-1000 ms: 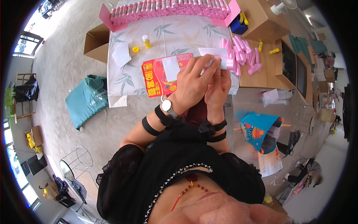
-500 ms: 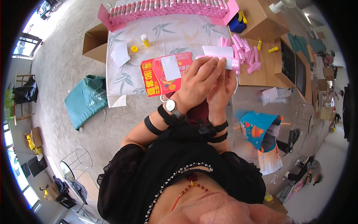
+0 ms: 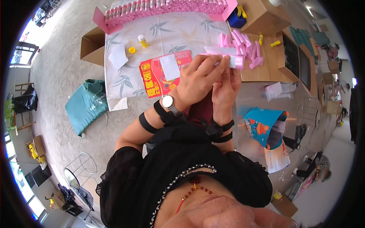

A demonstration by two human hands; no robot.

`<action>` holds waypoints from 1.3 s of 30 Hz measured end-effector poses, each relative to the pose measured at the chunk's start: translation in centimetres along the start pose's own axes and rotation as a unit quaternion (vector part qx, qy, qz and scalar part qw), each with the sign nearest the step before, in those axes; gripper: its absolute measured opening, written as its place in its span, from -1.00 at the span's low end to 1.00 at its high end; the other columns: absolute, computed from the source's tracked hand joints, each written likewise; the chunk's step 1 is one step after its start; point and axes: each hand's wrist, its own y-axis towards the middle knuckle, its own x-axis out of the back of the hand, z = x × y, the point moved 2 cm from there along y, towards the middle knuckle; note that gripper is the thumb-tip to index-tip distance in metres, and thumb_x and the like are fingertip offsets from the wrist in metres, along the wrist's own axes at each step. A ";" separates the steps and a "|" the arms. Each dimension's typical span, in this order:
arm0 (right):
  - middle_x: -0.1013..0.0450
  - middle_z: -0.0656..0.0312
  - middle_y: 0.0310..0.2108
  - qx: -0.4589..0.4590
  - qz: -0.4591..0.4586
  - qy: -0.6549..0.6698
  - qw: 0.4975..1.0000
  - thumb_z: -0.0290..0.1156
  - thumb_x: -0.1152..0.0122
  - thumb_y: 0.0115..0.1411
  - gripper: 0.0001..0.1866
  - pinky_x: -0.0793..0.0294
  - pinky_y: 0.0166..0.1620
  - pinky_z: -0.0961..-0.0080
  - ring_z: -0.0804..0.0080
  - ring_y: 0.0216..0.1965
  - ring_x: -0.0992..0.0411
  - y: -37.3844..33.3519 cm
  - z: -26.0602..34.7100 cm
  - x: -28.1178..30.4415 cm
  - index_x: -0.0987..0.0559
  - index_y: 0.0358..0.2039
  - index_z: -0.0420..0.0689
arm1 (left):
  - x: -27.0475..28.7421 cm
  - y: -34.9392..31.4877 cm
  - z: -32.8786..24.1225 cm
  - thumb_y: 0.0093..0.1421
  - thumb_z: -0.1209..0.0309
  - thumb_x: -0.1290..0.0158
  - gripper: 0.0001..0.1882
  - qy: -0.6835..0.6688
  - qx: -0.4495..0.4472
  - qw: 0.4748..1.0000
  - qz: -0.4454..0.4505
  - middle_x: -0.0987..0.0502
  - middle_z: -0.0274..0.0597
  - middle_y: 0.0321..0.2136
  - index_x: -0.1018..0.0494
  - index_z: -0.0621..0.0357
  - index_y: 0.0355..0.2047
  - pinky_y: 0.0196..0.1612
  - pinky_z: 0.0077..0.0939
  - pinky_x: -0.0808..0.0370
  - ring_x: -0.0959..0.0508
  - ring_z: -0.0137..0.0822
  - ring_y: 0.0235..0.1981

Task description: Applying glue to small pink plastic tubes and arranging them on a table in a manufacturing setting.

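Note:
A pink plastic bag roll (image 3: 238, 62) with a white paper label around it is held in front of me, above the table's right part. My left hand (image 3: 198, 76) is closed over its left end and top, fingers pressed on the label. My right hand (image 3: 227, 84) grips the same roll from below, its fingertips meeting those of the left. Just behind the roll lies a white paper slip (image 3: 220, 49). To the left, a red printed sheet (image 3: 152, 78) carries a white label (image 3: 170, 67). Beyond it stand an uncapped glue stick (image 3: 143, 41) and its yellow cap (image 3: 132, 50).
More loose pink rolls (image 3: 247, 47) are heaped at the right. A pink box (image 3: 163, 9) full of labelled rolls spans the back. White papers (image 3: 118, 56) lie at the left edge. Cardboard boxes (image 3: 264, 17) and a blue holder (image 3: 236, 19) stand back right; a green bundle (image 3: 86, 106) is on the floor.
The view has shifted slightly, so the table sits a little further left and up. Both hands keep hold of the roll, their fingers barely changed around the label.

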 end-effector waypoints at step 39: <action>-0.52 0.10 0.02 0.015 -0.040 -0.050 0.998 -0.60 -0.12 0.36 -0.60 -0.54 0.08 0.43 0.44 0.02 -0.49 0.8 -0.4 0.6 -0.41 0.19 -0.34 | -0.9 1.4 3.0 0.01 0.71 -0.16 -0.58 -0.199 0.094 0.969 0.111 -0.63 -0.10 -0.30 -0.60 0.15 -0.08 -0.26 -0.29 -0.55 -0.60 -0.05 -0.31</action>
